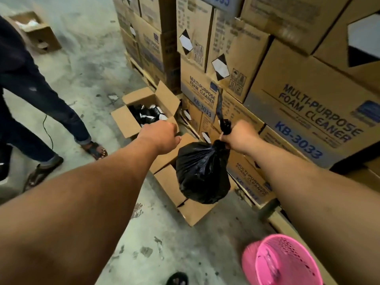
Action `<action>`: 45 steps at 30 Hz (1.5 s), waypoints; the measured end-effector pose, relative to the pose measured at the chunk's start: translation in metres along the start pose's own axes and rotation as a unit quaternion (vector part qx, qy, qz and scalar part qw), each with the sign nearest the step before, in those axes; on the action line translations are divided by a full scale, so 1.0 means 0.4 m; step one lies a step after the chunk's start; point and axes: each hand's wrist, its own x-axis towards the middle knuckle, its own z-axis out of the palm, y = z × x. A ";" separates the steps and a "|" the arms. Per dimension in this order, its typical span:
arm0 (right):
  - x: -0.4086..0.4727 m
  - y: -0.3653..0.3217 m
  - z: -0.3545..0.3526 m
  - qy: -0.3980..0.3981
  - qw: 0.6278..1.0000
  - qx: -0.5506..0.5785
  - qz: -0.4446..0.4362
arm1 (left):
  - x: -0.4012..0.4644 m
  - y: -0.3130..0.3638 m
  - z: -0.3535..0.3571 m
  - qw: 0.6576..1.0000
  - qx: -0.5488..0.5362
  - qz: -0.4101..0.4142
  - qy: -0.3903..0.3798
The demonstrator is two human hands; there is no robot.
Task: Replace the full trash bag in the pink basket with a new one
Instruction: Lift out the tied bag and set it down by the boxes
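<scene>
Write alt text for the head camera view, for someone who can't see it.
The right hand holds a tied black trash bag by its neck above open cardboard boxes, while the left hand reaches forward. An unlined pink basket sits on the concrete floor.

Warehouse: stacked cartons (304, 112), concrete floor (86, 58)

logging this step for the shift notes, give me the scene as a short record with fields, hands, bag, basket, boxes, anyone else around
right hand: fist closed on the tied neck of the black trash bag
black trash bag: full, knotted, hanging in the air over the flattened cardboard
left hand: reaching forward toward the open box, holding nothing visible
pink basket: on the floor, lower right, no bag in it
open box: holds black bags
stacked cartons: right, labelled foam cleaner
other person: left, standing, sandals
</scene>
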 end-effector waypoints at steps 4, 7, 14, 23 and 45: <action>0.123 -0.042 0.096 -0.016 0.999 -0.032 -0.024 | 0.063 -0.063 0.061 1.000 -0.007 -0.015 -0.011; 0.197 -0.054 0.159 -0.026 0.999 -0.018 -0.023 | 0.098 -0.100 0.102 0.999 -0.007 -0.028 -0.022; 0.326 -0.041 0.273 -0.016 1.000 -0.013 -0.004 | 0.162 -0.143 0.177 0.998 -0.020 -0.033 -0.041; 0.271 0.003 0.229 -0.100 0.989 -0.099 -0.046 | 0.166 -0.122 0.191 0.997 -0.047 -0.019 -0.059; -0.487 0.379 -0.331 0.081 0.970 -0.195 0.118 | -0.136 0.591 -0.169 0.955 -0.025 0.295 0.011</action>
